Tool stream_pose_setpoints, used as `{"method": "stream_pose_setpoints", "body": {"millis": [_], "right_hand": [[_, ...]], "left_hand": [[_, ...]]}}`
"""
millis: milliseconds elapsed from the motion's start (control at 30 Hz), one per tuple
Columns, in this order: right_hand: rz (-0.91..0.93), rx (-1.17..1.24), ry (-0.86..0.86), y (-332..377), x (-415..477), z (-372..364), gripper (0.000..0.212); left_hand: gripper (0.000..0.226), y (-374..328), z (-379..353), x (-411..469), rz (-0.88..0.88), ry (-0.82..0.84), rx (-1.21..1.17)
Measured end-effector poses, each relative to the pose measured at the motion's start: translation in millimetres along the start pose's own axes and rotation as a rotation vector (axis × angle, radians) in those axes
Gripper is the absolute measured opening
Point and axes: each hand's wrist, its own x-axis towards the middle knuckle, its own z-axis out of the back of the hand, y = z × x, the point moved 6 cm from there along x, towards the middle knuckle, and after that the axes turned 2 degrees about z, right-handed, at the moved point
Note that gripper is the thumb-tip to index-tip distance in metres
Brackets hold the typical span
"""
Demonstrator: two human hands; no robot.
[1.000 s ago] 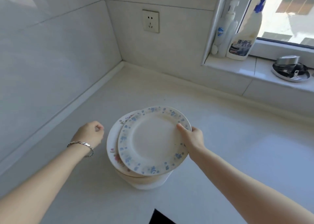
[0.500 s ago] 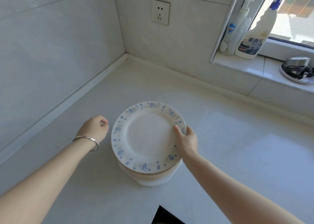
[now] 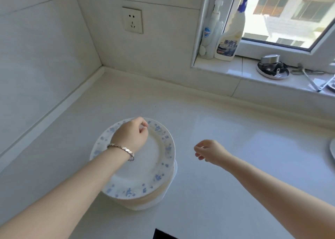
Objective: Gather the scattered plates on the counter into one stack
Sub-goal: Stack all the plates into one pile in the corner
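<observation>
Several plates sit in one stack [image 3: 137,180] on the counter [image 3: 226,193], toward 7 o'clock from its middle, topped by a blue-flowered plate [image 3: 159,168]. My left hand [image 3: 131,136] hovers over that plate's far rim, fingers curled loosely and pinched together near the edge; I cannot tell whether they touch it, and they hold nothing I can see. My right hand [image 3: 211,150] hangs just beside the stack at 3 o'clock, fingers half curled, empty.

I judge the pile could slip: the lower plates look unevenly nested, so a nudge from my left wrist might slide the top plate off. Another plate edge [image 3: 332,150] shows at the far right; reaching for it in haste, my arm could clip the stack.

On the windowsill [image 3: 217,70] at 1 o'clock, a spray bottle [image 3: 230,39] bears Chinese characters on its label, and a pump bottle [image 3: 210,33] has a blue shield logo; the smaller print is too blurred to read.
</observation>
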Motion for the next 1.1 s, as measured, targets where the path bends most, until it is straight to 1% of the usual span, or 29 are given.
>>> {"method": "stream_pose_setpoints", "body": {"millis": [33,100,167,233,300,400,533,633,767,867,933,1033,1100], "right_hand": [[-0.047,-0.076,0.053,-16.7,-3.1,9.2,0.013],[-0.141,-0.197,0.111,-52.5,-12.2,30.3,0.024],[-0.212,-0.243,0.100,-89.7,-25.5,55.3,0.030],[-0.275,-0.219,0.051,-129.8,-40.6,80.3,0.030],[-0.327,-0.161,0.002,-170.5,-55.8,102.1,0.027],[-0.377,-0.079,-0.083,-229.1,-78.6,136.2,0.016],[-0.429,0.011,-0.190,-310.6,-106.0,187.3,0.020],[-0.471,0.071,-0.255,-375.6,-125.9,231.0,0.012],[-0.529,0.126,-0.327,-455.1,-149.3,295.8,0.010],[-0.553,0.127,-0.357,-502.0,-160.3,336.6,0.021],[-0.553,0.132,-0.361,-523.9,-161.9,359.1,0.027],[-0.540,0.160,-0.380,-545.2,-157.9,385.0,0.030],[-0.530,0.182,-0.386,-556.6,-152.8,396.7,0.030]], "left_hand": [[0.017,-20.8,-18.4,1.4,-0.044,0.084,0.000],[0.019,-59.2,-58.8,1.9,-0.105,0.253,0.020],[0.022,-92.1,-99.6,-1.1,-0.140,0.384,0.043],[0.024,-122.7,-137.6,-8.3,-0.168,0.475,0.065],[0.024,-150.9,-172.4,-18.4,-0.197,0.549,0.095],[0.018,-193.1,-223.2,-35.5,-0.241,0.636,0.147],[0.016,-248.2,-291.8,-62.6,-0.256,0.730,0.205],[0.019,-295.3,-343.3,-82.9,-0.247,0.787,0.225],[0.025,-359.9,-412.9,-110.8,-0.129,0.866,0.129],[0.020,-409.2,-458.4,-124.7,0.016,0.903,-0.006],[0.016,-437.9,-485.7,-130.4,0.200,0.891,-0.179],[0.015,-468.0,-524.2,-137.6,0.522,0.855,-0.502],[0.015,-483.0,-542.4,-139.7,0.683,0.799,-0.691]]}}
